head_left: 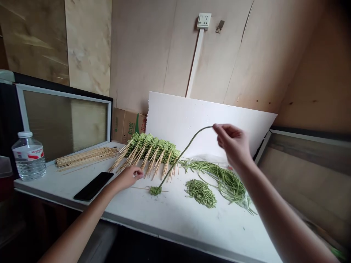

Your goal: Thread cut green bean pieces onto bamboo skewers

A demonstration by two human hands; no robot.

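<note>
A long green bean [189,145] rises in a curve from a small folded green bundle [155,190] on a thin wooden skewer [141,188], which lies on the white table. My right hand [231,140] pinches the bean's upper end, raised in front of the white board. My left hand [131,176] is low over the table, left of the bundle, its fingers curled near the skewer's left end; whether it touches anything is unclear. Behind it, finished bean skewers [153,146] are stacked with their sticks pointing forward.
Loose long beans [225,179] on plastic lie at right, beside a heap of short bean pieces [201,193]. At left are bare skewers [86,157], a black phone [93,185] and a water bottle [29,157]. A white board [192,117] stands behind.
</note>
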